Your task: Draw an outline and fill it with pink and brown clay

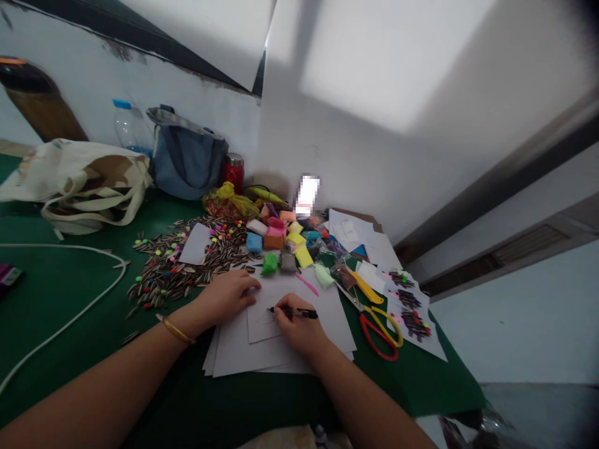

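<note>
Right hand (302,328): closed around black pen (307,313).
Small sheet (263,332): placed beneath pen tip, touched by loosely spread left hand (228,295).

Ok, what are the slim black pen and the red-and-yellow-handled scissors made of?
Slim black pen: perhaps plastic, from its smooth dark barrel. Red-and-yellow-handled scissors: grey blades with a dull sheen, likely metal; smooth, evenly coloured handles, likely plastic.

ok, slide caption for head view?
Right hand holding a black pen to white paper, left hand resting at its left side, seeds and scissors nearby.
</note>
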A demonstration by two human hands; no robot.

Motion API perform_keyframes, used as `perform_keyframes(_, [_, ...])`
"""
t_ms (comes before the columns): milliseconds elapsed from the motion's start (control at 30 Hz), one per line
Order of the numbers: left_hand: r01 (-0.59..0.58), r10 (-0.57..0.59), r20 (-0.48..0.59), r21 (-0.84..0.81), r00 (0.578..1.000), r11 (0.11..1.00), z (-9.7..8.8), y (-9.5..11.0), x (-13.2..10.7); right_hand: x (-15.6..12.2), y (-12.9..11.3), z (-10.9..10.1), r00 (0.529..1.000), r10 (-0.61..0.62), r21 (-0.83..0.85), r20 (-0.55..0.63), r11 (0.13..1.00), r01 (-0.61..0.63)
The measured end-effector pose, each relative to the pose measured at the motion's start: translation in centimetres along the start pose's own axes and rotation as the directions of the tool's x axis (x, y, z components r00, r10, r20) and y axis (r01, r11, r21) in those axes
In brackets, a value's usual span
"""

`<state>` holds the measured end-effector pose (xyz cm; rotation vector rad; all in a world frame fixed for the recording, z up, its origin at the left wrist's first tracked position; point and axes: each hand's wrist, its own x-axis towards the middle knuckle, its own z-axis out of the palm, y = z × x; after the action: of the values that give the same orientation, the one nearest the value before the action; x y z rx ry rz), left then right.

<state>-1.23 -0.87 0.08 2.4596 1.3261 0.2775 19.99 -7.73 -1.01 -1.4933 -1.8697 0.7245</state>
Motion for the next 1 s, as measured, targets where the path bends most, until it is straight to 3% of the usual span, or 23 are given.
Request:
perform_keyframes(467, [-0.073,0.073,0.019,0.042,0.997,0.996,0.3,-0.5,0.1,0.4,0.6,-0.6,0.995,0.057,-0.024,-0.080,0.998,-0.059])
perform_keyframes(1000, [-0.063,0.061,0.052,0.046,0.997,0.997,-0.1,-0.2,0.1,0.1,1.4,-2.8,0.973,0.138,-0.204,-0.186,0.963,-0.176])
